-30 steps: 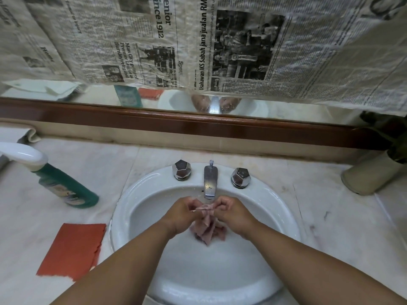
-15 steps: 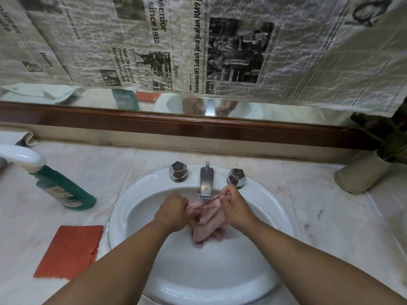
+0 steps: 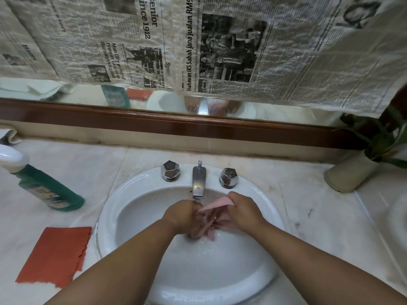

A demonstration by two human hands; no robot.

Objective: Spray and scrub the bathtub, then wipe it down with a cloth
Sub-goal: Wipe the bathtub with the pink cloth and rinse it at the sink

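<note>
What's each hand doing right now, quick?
Left hand: closed, gripping the cloth under the tap.
Right hand: closed, pinching the same cloth's upper edge.

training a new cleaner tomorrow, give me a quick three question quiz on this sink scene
1. True or false: the left hand and right hand both grip the pink cloth near the tap.
2. Where is the green bottle? A: on the counter, left of the sink. B: inside the basin. C: beside the plant pot.
3. What sheets hang over the mirror?
Key: 1 true; 2 A; 3 newspaper.
</note>
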